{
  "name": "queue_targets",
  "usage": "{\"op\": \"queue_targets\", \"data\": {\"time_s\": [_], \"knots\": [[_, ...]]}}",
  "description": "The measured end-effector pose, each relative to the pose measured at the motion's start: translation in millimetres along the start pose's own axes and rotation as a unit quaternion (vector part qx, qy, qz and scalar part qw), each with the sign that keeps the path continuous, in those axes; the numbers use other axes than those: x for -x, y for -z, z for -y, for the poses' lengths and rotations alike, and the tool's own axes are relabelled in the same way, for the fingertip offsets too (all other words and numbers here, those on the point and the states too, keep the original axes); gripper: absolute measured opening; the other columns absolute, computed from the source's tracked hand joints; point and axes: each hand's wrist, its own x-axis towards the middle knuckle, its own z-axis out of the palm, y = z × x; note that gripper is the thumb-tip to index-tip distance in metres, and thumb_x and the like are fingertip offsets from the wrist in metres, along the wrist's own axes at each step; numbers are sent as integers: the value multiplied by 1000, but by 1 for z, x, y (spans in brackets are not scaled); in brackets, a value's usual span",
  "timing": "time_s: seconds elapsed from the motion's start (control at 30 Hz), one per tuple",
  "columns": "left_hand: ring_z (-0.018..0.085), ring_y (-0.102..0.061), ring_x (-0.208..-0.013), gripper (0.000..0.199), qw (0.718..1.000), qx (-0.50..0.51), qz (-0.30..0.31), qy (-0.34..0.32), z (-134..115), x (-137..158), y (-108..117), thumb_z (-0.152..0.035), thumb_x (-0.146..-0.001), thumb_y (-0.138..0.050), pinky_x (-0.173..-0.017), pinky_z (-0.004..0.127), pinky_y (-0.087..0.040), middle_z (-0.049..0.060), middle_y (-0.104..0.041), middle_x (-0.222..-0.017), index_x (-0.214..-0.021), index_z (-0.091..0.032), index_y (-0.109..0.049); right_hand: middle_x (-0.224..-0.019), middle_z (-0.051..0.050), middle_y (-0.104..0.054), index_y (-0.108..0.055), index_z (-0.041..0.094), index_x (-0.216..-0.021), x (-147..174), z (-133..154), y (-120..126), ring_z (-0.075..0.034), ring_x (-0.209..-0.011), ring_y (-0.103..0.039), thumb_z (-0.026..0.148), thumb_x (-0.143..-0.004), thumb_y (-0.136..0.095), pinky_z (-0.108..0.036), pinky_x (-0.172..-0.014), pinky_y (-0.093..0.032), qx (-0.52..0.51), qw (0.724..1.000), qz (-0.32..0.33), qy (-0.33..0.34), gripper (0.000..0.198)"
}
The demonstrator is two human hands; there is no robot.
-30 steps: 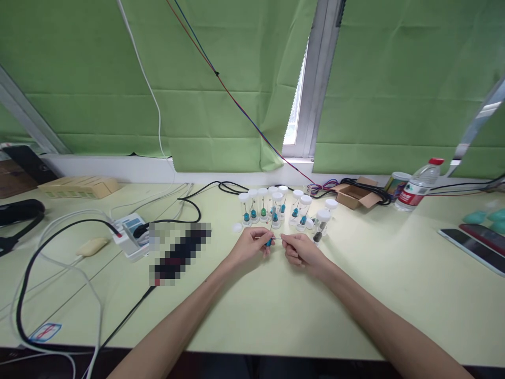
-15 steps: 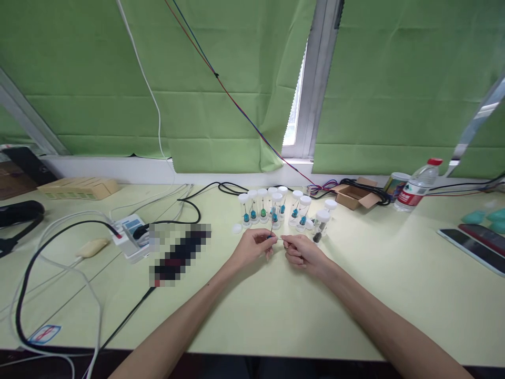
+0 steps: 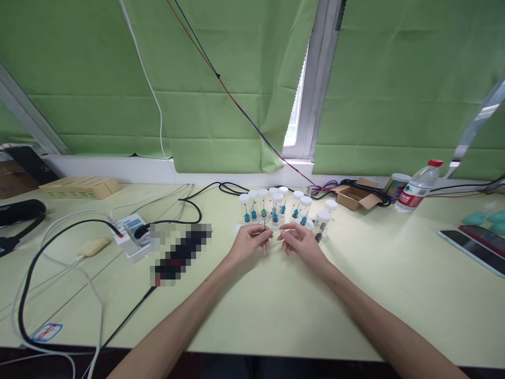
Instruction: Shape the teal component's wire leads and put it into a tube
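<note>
Nearest, pale smooth tabletop (image 3: 252,316). Left grip (image 3: 251,241) pinches a thin dark rod (image 3: 264,226), upright at the fingertips. Right grip (image 3: 303,245), just beside, fingers curled; whether it holds anything, I cannot tell. Reads as fine two-handed fingertip work on the rod; next move likely calls for a light, steady pinch. Just beyond both grips: clear cylindrical vials (image 3: 305,208), white-capped. Farther, to their right, a flapped cardboard box (image 3: 350,197); behind, creased green fabric blind (image 3: 221,126).

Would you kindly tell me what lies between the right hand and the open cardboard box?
In the head view, two white-capped vials sit between the right hand and the box; the nearer holds something dark.
</note>
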Motion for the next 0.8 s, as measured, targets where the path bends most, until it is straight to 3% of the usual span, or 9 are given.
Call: {"op": "queue_targets", "data": {"time_s": [0.13,0.4,0.6,0.8], "knots": [[11,-53,-50,32,999,29,12,8,4,-1,1,-45,-77,-70,-54,26,-46,1,-60,-63,-75,-13,-68,-66,-1,-62,-65,18,-90,1,1,-1,-12,-54,-55,44,-75,-75,-25,-48,-45,39,996,-20,77,32],[11,-54,-48,30,1000,-2,13,-7,1,1,-2,-44,-78,-70,-53,25,-45,0,-61,-58,-76,-14,-68,-64,-3,-63,-63,17,-75,1,-1,0,-12,-50,-55,46,-79,-70,-25,-46,-45,80,990,-40,106,30],[11,-52,-49,26,999,-27,26,-19,-2,4,-5,-41,-79,-69,-52,24,-43,0,-60,-58,-77,-14,-68,-59,-2,-62,-60,17,-67,1,-1,2,-10,-41,-50,50,-79,-69,-23,-39,-39,75,993,-59,73,36],[11,-52,-49,27,997,-55,45,-40,0,5,-5,-42,-81,-65,-53,24,-42,-1,-59,-60,-79,-15,-68,-50,2,-54,-55,17,-59,0,2,3,-9,-36,-46,51,-72,-74,-22,-35,-33,12,998,-53,-18,41]]}}
